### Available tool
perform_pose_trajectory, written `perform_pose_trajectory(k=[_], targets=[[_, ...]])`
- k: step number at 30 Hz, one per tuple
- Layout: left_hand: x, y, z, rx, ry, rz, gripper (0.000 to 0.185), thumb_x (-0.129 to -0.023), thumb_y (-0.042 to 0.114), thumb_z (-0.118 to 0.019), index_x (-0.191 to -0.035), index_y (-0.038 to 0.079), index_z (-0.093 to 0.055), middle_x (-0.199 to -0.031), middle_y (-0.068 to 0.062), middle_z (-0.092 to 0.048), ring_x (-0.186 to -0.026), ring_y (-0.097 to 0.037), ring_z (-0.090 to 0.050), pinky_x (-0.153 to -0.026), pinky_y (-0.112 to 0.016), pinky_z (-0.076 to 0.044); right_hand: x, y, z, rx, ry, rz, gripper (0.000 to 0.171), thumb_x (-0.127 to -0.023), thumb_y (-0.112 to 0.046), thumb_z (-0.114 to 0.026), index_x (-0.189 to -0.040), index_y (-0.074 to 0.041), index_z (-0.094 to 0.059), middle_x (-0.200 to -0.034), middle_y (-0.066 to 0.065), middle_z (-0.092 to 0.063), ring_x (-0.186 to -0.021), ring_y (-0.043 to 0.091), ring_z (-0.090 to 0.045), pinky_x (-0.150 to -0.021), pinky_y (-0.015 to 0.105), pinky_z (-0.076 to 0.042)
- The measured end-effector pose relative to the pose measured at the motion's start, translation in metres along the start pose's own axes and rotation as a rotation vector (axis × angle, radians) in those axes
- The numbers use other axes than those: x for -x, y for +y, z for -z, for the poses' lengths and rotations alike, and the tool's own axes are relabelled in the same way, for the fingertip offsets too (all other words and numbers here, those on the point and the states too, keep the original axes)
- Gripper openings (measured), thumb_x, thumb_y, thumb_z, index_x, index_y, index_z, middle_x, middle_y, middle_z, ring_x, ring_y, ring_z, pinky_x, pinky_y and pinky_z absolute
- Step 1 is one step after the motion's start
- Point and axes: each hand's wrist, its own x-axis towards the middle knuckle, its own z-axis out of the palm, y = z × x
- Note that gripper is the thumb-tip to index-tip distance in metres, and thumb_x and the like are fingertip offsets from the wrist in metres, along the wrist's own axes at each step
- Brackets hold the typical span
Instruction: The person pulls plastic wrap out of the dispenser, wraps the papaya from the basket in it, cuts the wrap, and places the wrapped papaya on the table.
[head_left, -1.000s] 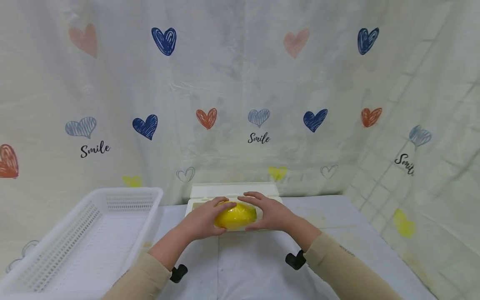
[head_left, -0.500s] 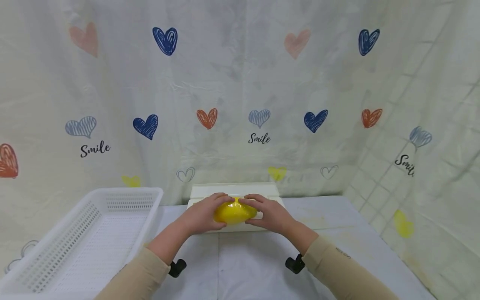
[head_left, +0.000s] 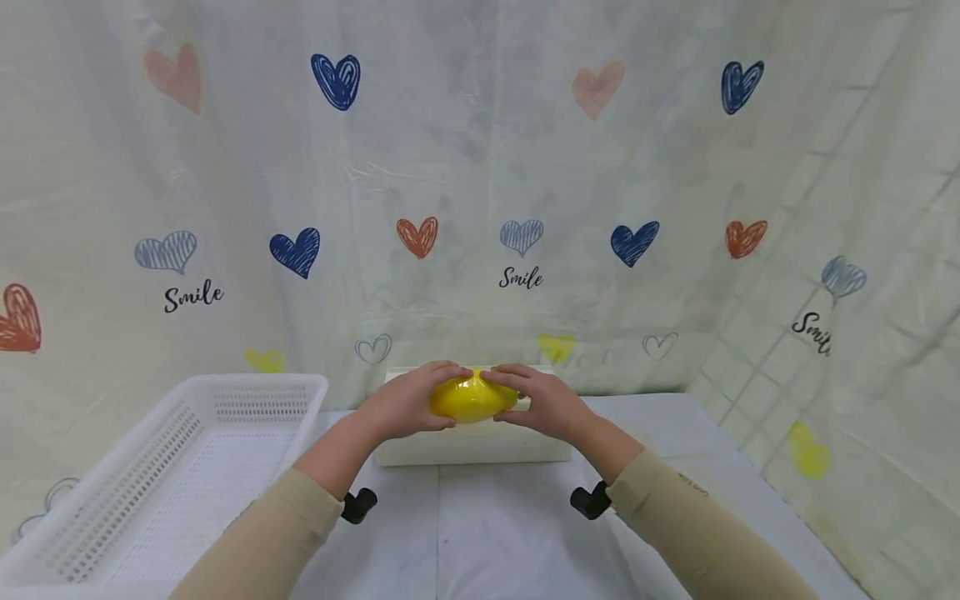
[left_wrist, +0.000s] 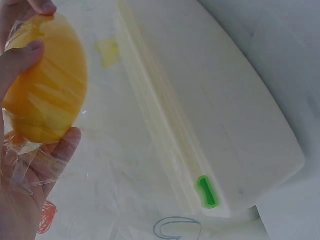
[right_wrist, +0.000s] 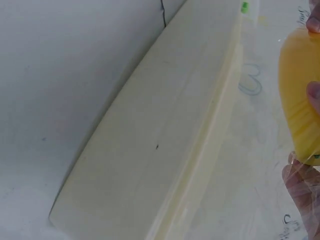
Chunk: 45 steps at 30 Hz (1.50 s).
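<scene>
A yellow mango (head_left: 471, 402) in clear plastic film is held up between both hands, in front of a long white box. My left hand (head_left: 408, 406) grips its left end, the thumb lying on the film. My right hand (head_left: 551, 407) grips the other end with curled fingers. In the left wrist view, loose plastic film (left_wrist: 36, 167) bunches by the fingers under the mango (left_wrist: 52, 80). The white box (head_left: 472, 447) looks like a cling film dispenser; a green slider (left_wrist: 207, 192) sits at one end of its edge.
At the left stands a white perforated plastic basket (head_left: 311, 408). White cloth (head_left: 517, 525) covers the table. Behind the box hangs a curtain (head_left: 480, 150) printed with hearts, and it continues along the right side.
Both hands have lifted the mango from low over the box to higher up, turning it slightly. The front of the box now shows beneath the hands.
</scene>
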Motion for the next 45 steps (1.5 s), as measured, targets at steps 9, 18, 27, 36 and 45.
perform_pose_trajectory(k=[9, 18, 27, 36, 45], targets=[[-0.012, 0.002, 0.016, 0.014, -0.006, 0.014, 0.071, -0.082, 0.030, -0.083, -0.144, 0.034, -0.048, -0.146, 0.007, -0.047, -0.122, -0.015, -0.052, -0.099, -0.034, -0.048, -0.011, 0.001, 0.014, -0.018, 0.034, 0.002, 0.066, -0.081, -0.023, -0.083, -0.141, -0.029, -0.056, -0.136, 0.001, -0.058, -0.100, 0.017, -0.065, -0.078, 0.027, -0.057], [-0.018, 0.007, 0.035, 0.033, -0.007, 0.038, 0.070, -0.082, 0.029, -0.083, -0.143, 0.036, -0.049, -0.145, 0.009, -0.048, -0.121, -0.016, -0.052, -0.098, -0.037, -0.049, -0.023, -0.002, 0.030, -0.035, 0.037, 0.020, 0.066, -0.082, -0.023, -0.083, -0.142, -0.027, -0.056, -0.136, 0.001, -0.058, -0.100, 0.017, -0.065, -0.079, 0.028, -0.057], [-0.022, 0.014, 0.053, 0.079, -0.005, 0.043, 0.071, -0.082, 0.026, -0.083, -0.143, 0.037, -0.049, -0.145, 0.006, -0.048, -0.120, -0.018, -0.053, -0.096, -0.037, -0.051, -0.033, -0.006, 0.046, -0.027, 0.013, -0.023, 0.065, -0.083, -0.024, -0.081, -0.142, -0.028, -0.055, -0.137, 0.000, -0.058, -0.100, 0.017, -0.065, -0.080, 0.030, -0.057], [-0.024, 0.020, 0.068, 0.061, -0.009, 0.035, 0.072, -0.082, 0.026, -0.083, -0.144, 0.035, -0.048, -0.147, 0.005, -0.047, -0.122, -0.019, -0.053, -0.096, -0.039, -0.051, -0.037, -0.009, 0.057, -0.029, 0.016, -0.031, 0.067, -0.083, -0.023, -0.082, -0.143, -0.030, -0.054, -0.139, 0.000, -0.056, -0.107, 0.019, -0.064, -0.081, 0.029, -0.057], [-0.016, 0.028, 0.073, 0.085, -0.002, 0.031, 0.071, -0.080, 0.027, -0.084, -0.143, 0.034, -0.050, -0.143, 0.007, -0.051, -0.121, -0.017, -0.052, -0.096, -0.036, -0.051, -0.034, -0.018, 0.064, -0.045, -0.006, -0.036, 0.066, -0.083, -0.023, -0.082, -0.142, -0.032, -0.055, -0.136, -0.002, -0.058, -0.106, 0.018, -0.063, -0.081, 0.031, -0.057]])
